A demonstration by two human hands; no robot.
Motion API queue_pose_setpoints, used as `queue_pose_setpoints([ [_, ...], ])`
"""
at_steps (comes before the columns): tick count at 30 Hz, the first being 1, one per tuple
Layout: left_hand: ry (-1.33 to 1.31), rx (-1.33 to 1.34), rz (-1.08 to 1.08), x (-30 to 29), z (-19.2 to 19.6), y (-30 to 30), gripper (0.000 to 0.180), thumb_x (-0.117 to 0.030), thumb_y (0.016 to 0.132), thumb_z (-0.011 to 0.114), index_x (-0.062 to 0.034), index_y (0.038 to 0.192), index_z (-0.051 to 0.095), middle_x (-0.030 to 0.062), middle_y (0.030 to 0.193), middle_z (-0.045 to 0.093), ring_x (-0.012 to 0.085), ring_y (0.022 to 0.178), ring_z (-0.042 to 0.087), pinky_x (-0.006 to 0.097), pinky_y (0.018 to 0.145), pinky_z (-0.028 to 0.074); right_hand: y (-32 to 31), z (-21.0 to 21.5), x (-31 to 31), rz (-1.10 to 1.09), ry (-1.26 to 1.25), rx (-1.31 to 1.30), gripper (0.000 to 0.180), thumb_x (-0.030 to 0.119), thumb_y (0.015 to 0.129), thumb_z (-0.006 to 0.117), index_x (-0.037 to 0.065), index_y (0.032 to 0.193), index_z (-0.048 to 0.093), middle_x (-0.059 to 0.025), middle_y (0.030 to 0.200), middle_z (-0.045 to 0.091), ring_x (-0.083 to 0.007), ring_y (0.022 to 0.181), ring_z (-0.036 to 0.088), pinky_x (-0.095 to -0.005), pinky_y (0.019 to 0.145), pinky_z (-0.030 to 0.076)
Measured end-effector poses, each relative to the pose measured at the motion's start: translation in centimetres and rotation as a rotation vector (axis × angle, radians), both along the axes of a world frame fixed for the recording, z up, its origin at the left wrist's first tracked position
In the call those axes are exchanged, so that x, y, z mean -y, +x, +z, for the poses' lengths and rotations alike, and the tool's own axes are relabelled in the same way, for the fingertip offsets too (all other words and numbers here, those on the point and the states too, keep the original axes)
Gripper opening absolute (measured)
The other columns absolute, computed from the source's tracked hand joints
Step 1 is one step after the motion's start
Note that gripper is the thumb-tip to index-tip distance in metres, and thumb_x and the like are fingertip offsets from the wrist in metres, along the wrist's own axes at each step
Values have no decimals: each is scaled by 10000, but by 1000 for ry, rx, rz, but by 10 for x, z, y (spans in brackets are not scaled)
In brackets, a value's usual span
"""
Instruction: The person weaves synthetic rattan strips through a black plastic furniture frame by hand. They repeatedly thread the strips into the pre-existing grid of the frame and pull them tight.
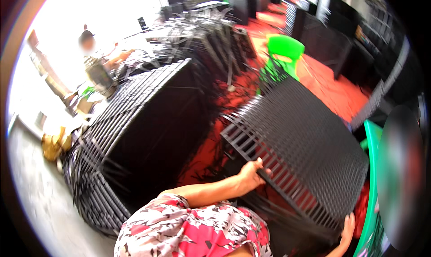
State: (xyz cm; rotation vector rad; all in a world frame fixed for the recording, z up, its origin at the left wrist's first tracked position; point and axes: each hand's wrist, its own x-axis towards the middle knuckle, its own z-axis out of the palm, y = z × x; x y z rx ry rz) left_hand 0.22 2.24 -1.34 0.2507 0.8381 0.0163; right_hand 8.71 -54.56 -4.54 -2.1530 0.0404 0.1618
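A black panel of woven strips on a slatted frame lies tilted in front of me. Its far part is densely woven, while bare parallel bars with gaps run along the near edge. My left hand is closed round the frame's near edge bar, thumb on top. At the near right corner my right hand grips the panel's edge, its fingers partly hidden. Loose black strip ends stick out from the panel's far corner, in front of a bright green chair.
To the left stands a stack of black woven panels with strips hanging off. A person works behind it among heaped strips. Red sheeting covers the floor. A second green chair is close on the right, beside a blurred shape.
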Motion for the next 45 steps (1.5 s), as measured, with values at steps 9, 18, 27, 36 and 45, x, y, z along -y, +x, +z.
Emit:
queue_pose_setpoints([
  [9,157,-26,-1,-3,3,-8,253,-274,950,549,-45,969,443,131,1013,470,298,846,574,556,791,512,-104,-8,-63,-739,781,-285,790,677,878,361,97,1416,382,-117,1468,345,-341,1348,278,-546,1084,178],
  [18,223,21,-82,-36,21,3,267,-303,954,535,-65,1017,430,189,944,534,394,869,601,596,821,500,-132,-60,-73,-473,861,-224,829,732,853,338,191,1474,245,-115,1534,171,-337,1392,145,-511,1082,125],
  [27,389,-91,-51,-97,-16,49,222,-235,971,463,-95,1137,510,74,880,521,226,736,561,493,686,560,-102,-60,-152,-638,696,-16,716,631,919,309,25,1292,391,-171,1308,381,-307,1184,353,-452,1015,284],
  [36,697,-133,-146,-157,-63,89,287,-376,951,504,-92,931,534,97,650,524,251,529,541,481,517,490,-185,-61,-239,-856,285,81,730,531,986,279,-141,1111,537,-227,1082,592,-278,977,562,-392,949,442],
  [45,723,-154,-241,-185,-110,103,184,-304,927,570,-127,970,538,38,678,522,217,592,538,420,549,505,-206,-26,-271,-743,115,130,662,468,1000,271,-117,1086,569,-247,1069,633,-330,962,603,-409,902,437],
])
